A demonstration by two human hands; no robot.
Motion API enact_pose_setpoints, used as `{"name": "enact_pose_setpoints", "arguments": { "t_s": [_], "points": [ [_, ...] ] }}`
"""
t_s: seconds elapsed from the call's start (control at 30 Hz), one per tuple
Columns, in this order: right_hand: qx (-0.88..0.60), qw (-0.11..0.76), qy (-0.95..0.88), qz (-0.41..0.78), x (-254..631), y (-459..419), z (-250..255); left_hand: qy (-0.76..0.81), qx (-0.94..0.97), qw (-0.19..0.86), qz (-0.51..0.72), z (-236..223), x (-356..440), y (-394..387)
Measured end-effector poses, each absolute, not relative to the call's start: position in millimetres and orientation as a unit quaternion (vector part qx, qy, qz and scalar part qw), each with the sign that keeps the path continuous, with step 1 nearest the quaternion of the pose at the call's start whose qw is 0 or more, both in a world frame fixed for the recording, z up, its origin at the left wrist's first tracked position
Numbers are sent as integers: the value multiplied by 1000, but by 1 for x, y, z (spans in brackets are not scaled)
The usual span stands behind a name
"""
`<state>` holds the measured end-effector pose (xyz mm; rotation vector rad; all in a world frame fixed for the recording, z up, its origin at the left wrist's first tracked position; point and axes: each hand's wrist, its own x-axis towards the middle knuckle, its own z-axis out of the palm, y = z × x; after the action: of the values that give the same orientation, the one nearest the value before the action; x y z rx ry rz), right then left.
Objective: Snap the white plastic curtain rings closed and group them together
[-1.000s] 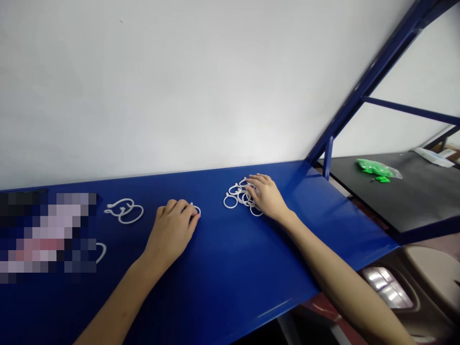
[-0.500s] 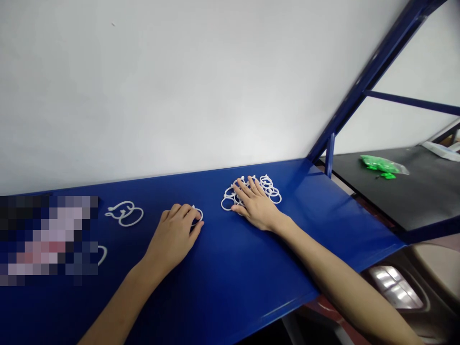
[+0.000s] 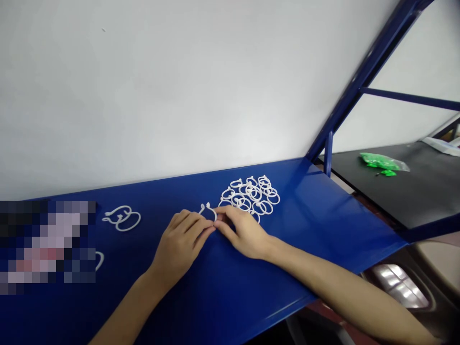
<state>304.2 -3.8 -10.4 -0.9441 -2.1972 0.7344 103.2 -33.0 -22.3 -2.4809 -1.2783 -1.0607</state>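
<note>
My left hand (image 3: 181, 244) and my right hand (image 3: 241, 231) meet fingertip to fingertip on the blue shelf (image 3: 223, 282). Between them they pinch a small white plastic ring (image 3: 207, 210); only its open upper end shows above the fingers. Just beyond my right hand lies a pile of several white rings (image 3: 251, 195), spread flat on the shelf. Farther left, apart from both hands, a small cluster of joined white rings (image 3: 122, 218) lies near the wall.
A white wall rises behind the shelf. A blurred patch (image 3: 46, 244) covers the left end, with part of another white ring (image 3: 99, 260) at its edge. A blue frame post (image 3: 362, 76) slants up at right. Beyond it, a black surface (image 3: 406, 191) holds a green bag (image 3: 381, 162).
My right hand left the ring pile and drew back left to meet my left hand. The left hand's ring is now pinched by both hands, and the pile lies uncovered.
</note>
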Motion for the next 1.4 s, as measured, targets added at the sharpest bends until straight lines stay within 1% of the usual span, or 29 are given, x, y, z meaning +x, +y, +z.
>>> {"name": "enact_pose_setpoints", "arguments": {
  "t_s": [0.07, 0.2, 0.33, 0.43, 0.53, 0.67, 0.7, 0.77, 0.9, 1.03, 1.17, 1.2, 1.27, 1.33, 1.4],
  "points": [
    [-338, 339, -814, 328, 300, -7, -15, -410, -835, 73, -361, -23, 105, -34],
    [-339, 396, -766, 376, 297, -6, -19, -397, -838, 64, -368, -26, 105, -33],
    [-341, 409, -757, 378, 298, -4, -21, -395, -835, 60, -378, -27, 106, -34],
    [-346, 412, -764, 356, 299, -3, -22, -441, -787, 31, -430, -24, 107, -34],
    [-351, 407, -779, 322, 301, -2, -23, -530, -707, -60, -464, -21, 107, -32],
    [-326, 403, -803, 294, 303, -1, -23, -580, -654, -242, -421, -21, 105, -30],
    [-316, 400, -810, 290, 303, -1, -23, -580, -644, -268, -420, -22, 105, -31],
    [-297, 393, -823, 283, 304, -2, -22, -579, -630, -285, -432, -24, 106, -32],
    [-261, 375, -854, 249, 306, -6, -20, -561, -654, -243, -446, -24, 106, -36],
    [-230, 350, -894, 161, 307, -11, -20, -528, -699, -186, -445, -22, 108, -40],
    [-258, 321, -905, 106, 310, -2, -15, -501, -753, -124, -408, -25, 105, -31],
    [-288, 316, -900, 88, 313, 3, -12, -501, -771, -91, -383, -26, 99, -26],
    [-381, 307, -871, 39, 326, 18, -5, -538, -774, 36, -331, -28, 82, -17],
    [-508, 283, -813, -15, 344, 34, 4, -630, -714, 160, -258, -29, 57, -10],
    [-593, 231, -770, -39, 363, 46, 12, -713, -639, 228, -179, -31, 33, -9]
  ]
}}
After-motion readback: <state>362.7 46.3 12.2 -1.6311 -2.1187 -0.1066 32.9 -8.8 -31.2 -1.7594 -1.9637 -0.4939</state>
